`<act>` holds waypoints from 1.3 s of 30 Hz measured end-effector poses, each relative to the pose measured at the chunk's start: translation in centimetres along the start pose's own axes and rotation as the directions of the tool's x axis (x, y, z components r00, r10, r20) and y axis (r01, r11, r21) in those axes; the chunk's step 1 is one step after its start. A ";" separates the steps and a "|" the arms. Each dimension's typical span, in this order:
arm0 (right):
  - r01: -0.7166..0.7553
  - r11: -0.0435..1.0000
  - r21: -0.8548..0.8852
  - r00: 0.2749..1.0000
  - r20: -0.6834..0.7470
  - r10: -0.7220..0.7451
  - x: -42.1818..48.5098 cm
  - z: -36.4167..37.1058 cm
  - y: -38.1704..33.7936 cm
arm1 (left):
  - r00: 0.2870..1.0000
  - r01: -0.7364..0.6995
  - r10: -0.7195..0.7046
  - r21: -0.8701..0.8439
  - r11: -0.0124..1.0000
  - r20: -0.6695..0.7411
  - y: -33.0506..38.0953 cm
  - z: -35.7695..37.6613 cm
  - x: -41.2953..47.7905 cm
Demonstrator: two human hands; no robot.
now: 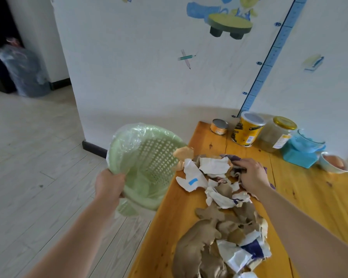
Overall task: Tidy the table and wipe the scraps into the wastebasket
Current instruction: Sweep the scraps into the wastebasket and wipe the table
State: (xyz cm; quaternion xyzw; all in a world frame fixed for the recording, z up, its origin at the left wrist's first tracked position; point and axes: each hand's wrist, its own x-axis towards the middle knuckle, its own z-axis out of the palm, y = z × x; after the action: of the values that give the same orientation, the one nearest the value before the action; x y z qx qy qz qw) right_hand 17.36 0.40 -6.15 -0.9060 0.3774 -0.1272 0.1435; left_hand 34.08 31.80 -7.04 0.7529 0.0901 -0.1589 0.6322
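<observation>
My left hand (109,183) grips the rim of a pale green perforated wastebasket (147,155) lined with a clear bag, held tilted against the left edge of the wooden table (301,189). My right hand (251,173) presses a dark purplish cloth (234,158) down on the table behind a pile of torn paper scraps (215,187), white and brown. The scraps stretch from the table's left edge near the basket mouth down to a larger brown and white heap (219,243) at the front.
At the table's back edge by the wall stand a small tin (219,127), a yellow can (246,128), a glass jar with a gold lid (278,133), a blue container (303,151) and a cup (334,162). Light wood floor lies on the left, with a bagged bin (26,73) far off.
</observation>
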 end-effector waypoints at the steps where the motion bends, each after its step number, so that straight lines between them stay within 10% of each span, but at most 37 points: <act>1: 0.010 1.000 -0.005 1.000 0.010 -0.010 0.4 0.2 -0.4 | 1.000 -0.005 0.005 0.005 1.000 0.007 0.1 0.1 0.1; 29: 0.336 0.904 0.263 0.916 0.132 -0.379 3.7 6.0 -15.3 | 1.000 -0.016 0.016 0.040 0.999 -0.008 -0.2 1.6 0.5; 39: 0.226 0.912 0.343 0.964 0.059 -0.261 2.6 -4.1 -5.6 | 0.999 -0.031 0.032 0.081 0.996 -0.016 0.2 0.6 0.2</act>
State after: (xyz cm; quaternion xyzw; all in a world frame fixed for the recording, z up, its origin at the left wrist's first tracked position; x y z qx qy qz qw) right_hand 21.39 1.62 0.01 -0.9139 0.2266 -0.1589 0.2969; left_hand 34.21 31.14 -7.00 0.7805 0.0773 -0.1459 0.6030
